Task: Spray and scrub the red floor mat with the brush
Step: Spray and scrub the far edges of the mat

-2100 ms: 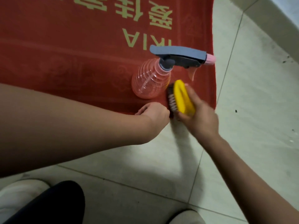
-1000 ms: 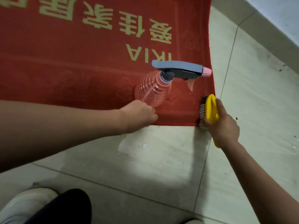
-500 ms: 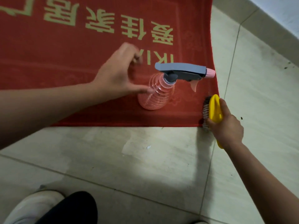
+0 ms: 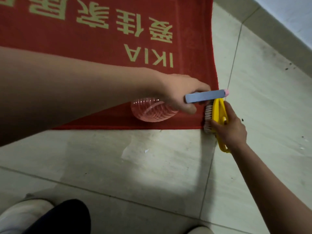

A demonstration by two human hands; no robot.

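The red floor mat [image 4: 101,53] with pale green lettering lies on the tiled floor, its near right corner in the middle of the view. My left hand [image 4: 179,93] grips the neck of the pink spray bottle [image 4: 152,110], whose blue-grey head points right over that corner. My right hand [image 4: 228,129] holds the yellow brush [image 4: 217,112] by its handle, bristles pressed sideways against the mat's right edge at the corner. The nozzle sits just above the brush's far end.
Pale floor tiles [image 4: 152,166] surround the mat, with a damp patch near the mat's front edge. A skirting and wall [image 4: 278,31] run along the upper right. My knee and shoe [image 4: 42,217] are at the bottom left.
My left hand let go of the mat's front edge, rose over the mat and took hold of the spray bottle. The brush slid right from mid-edge to the corner and stays there.
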